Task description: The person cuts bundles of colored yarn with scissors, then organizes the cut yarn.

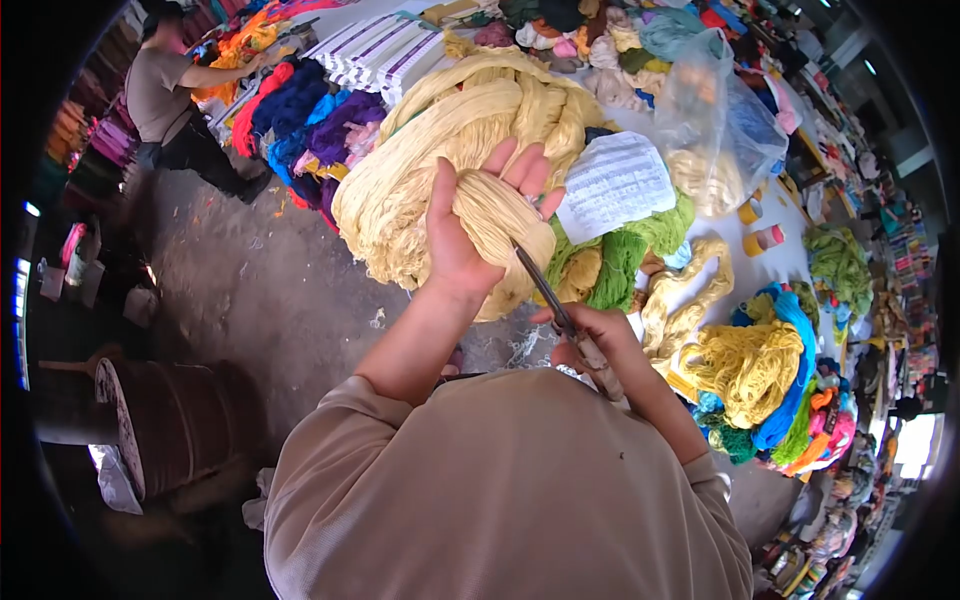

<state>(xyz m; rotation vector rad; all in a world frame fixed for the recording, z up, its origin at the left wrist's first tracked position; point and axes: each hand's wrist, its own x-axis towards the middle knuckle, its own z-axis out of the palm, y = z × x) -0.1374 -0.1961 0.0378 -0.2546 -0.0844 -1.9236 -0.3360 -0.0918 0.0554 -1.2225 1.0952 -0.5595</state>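
A cream skein of yarn (pixel 490 215) rests across the upturned palm of my left hand (pixel 455 245), with the fingers partly curled round it. My right hand (pixel 605 340) grips what look like scissors (pixel 550 292), with dark, narrow blades and a pale wrapped handle. Their tip touches or lies just in front of the skein's lower right side. Behind my left hand a large heap of cream yarn (pixel 400 170) spreads over the table. To its right, a handwritten paper sheet (pixel 615 185) lies on green yarn (pixel 622 265).
A person (pixel 165 95) stands at the far left, reaching over colourful yarn. White striped bundles (pixel 375 55) sit at the back. Clear plastic bags (pixel 710 110) and mustard yarn (pixel 745 365) lie to the right. A rusty drum (pixel 185 425) stands on the left floor.
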